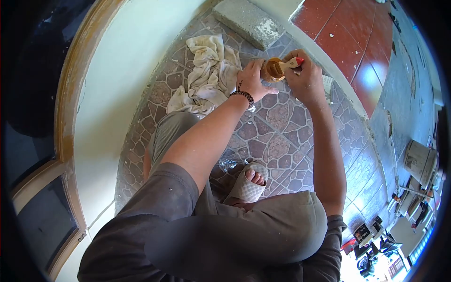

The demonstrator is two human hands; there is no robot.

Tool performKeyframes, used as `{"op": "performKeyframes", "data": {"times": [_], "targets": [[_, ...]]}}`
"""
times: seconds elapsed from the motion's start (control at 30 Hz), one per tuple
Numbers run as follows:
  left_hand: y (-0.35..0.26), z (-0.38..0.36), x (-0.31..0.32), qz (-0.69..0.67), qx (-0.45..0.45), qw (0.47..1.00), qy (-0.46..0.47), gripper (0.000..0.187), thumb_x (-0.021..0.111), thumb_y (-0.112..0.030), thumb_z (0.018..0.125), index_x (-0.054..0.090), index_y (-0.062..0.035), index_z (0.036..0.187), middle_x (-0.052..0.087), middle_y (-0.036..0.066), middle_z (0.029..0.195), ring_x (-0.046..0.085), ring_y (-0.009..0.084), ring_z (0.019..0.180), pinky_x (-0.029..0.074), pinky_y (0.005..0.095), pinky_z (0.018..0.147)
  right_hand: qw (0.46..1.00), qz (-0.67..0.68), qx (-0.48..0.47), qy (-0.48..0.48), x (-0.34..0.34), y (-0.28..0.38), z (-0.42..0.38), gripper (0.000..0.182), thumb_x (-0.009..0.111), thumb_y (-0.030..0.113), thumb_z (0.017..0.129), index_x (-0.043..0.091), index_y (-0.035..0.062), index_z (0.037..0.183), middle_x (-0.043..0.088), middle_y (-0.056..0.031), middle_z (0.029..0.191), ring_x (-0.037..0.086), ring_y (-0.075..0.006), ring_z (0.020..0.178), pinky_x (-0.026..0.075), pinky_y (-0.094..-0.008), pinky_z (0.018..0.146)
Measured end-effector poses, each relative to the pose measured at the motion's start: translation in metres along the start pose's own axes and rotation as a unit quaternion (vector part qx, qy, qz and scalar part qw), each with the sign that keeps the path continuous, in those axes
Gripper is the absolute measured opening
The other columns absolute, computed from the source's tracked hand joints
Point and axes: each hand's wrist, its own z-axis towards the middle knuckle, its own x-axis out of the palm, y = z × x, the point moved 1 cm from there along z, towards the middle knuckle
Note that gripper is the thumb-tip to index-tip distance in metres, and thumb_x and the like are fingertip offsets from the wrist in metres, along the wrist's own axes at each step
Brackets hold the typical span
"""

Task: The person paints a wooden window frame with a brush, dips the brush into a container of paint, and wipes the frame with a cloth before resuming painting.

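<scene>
My left hand (253, 83) is curled around the side of a small open cup (266, 75) with brown, varnish-like liquid in it. The thumb stretches out along the cup's near side, and a dark braided bracelet circles the wrist. In my right hand (307, 81) is a paintbrush (287, 65) with a pale wooden handle and a red end. Its bristle end dips into the cup, so the bristles are mostly hidden. A crumpled cream cloth (209, 77) lies on the floor just left of my left hand.
A concrete block (249, 21) rests beyond the cup against the wall. Paper (327, 84) lies beside my right wrist. Clear plastic (228, 164) is near my sandalled foot (251, 183). A wood-framed window (66, 108) stands left; red tiles (347, 37) lie beyond a ledge.
</scene>
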Motion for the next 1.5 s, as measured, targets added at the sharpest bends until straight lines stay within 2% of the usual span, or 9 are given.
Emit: {"op": "performKeyframes", "data": {"times": [0.1,0.27,0.43,0.63,0.77,0.93,1.2,1.43,1.5], "targets": [[-0.002,0.0,0.002,0.015,-0.003,1.0,-0.019,0.091,0.092,-0.035,0.056,0.047,-0.0089,0.131,0.055,0.013,0.127,0.056,0.0297,0.116,0.045,0.042,0.097,1.0,-0.02,-0.001,0.012,0.004,-0.006,0.003,0.023,0.058,0.002,0.076,0.062,0.0036,0.098,0.068,-0.0205,0.085,0.069,-0.0367,0.081,0.053,-0.0412,0.073],[0.003,0.003,0.009,0.0,-0.003,0.999,-0.037,0.088,0.091,-0.037,0.055,0.048,-0.0123,0.128,0.058,0.006,0.123,0.056,0.0243,0.115,0.042,0.044,0.094,1.0,-0.023,-0.008,0.009,0.011,-0.008,0.005,0.022,0.058,0.002,0.075,0.062,0.0036,0.097,0.068,-0.021,0.085,0.068,-0.0383,0.08,0.053,-0.0418,0.073],[0.003,0.005,0.01,-0.013,-0.005,0.999,-0.04,0.087,0.091,-0.035,0.055,0.047,-0.012,0.128,0.058,0.006,0.122,0.056,0.0244,0.115,0.042,0.0441,0.094,0.999,-0.03,-0.017,0.007,0.016,-0.013,0.004,0.021,0.058,0.002,0.075,0.063,0.0036,0.096,0.067,-0.0218,0.084,0.067,-0.0401,0.079,0.053,-0.0423,0.072],[-0.002,0.01,0.008,-0.055,0.013,0.997,-0.054,0.088,0.093,-0.029,0.053,0.048,-0.009,0.127,0.059,0.01,0.12,0.056,0.0288,0.114,0.044,0.0426,0.097,1.0,-0.012,-0.002,-0.017,-0.001,0.001,-0.002,0.019,0.059,0.001,0.075,0.063,0.0035,0.094,0.067,-0.0188,0.084,0.068,-0.0348,0.08,0.053,-0.0404,0.073],[-0.004,0.017,0.011,-0.03,0.07,0.994,-0.075,0.085,0.094,-0.025,0.049,0.052,-0.0101,0.121,0.061,0.011,0.118,0.056,0.0306,0.113,0.042,0.0421,0.1,0.997,-0.028,-0.064,-0.025,0.001,-0.002,-0.006,0.018,0.06,-0.002,0.074,0.064,0.0034,0.091,0.068,-0.0157,0.088,0.068,-0.032,0.081,0.053,-0.0378,0.072],[-0.004,0.02,0.006,-0.059,0.063,0.995,-0.039,0.072,0.092,-0.021,0.051,0.057,-0.0117,0.113,0.065,0.009,0.109,0.059,0.0287,0.108,0.041,0.0411,0.097,0.992,-0.031,-0.119,-0.031,0.01,-0.012,-0.012,0.017,0.061,-0.003,0.075,0.063,0.0031,0.09,0.067,-0.0142,0.093,0.067,-0.0339,0.082,0.053,-0.0388,0.074],[0.005,0.024,0.016,-0.077,0.092,0.991,-0.058,0.064,0.087,-0.017,0.054,0.058,-0.0131,0.11,0.067,0.008,0.105,0.061,0.027,0.103,0.041,0.0397,0.095,0.97,-0.106,-0.211,-0.05,0.017,-0.017,-0.024,0.029,0.065,-0.008,0.069,0.062,0.0059,0.095,0.065,-0.0126,0.104,0.064,-0.0325,0.095,0.053,-0.0398,0.079],[0.007,0.023,0.016,-0.067,0.075,0.994,-0.047,0.069,0.088,-0.017,0.053,0.057,-0.0119,0.114,0.065,0.009,0.11,0.059,0.0295,0.106,0.043,0.0407,0.096,0.976,-0.073,-0.178,-0.1,0.019,-0.013,-0.031,0.024,0.067,-0.005,0.074,0.063,0.0047,0.095,0.067,-0.0122,0.098,0.067,-0.0299,0.09,0.054,-0.037,0.078],[0.004,0.021,0.014,-0.064,0.052,0.996,-0.039,0.071,0.089,-0.016,0.053,0.056,-0.012,0.116,0.064,0.009,0.113,0.056,0.0328,0.11,0.045,0.0422,0.096,0.994,0.0,-0.02,-0.112,0.013,-0.009,-0.027,0.02,0.072,0.003,0.077,0.063,0.0039,0.095,0.068,-0.0119,0.088,0.069,-0.0248,0.081,0.054,-0.0326,0.072]]}}
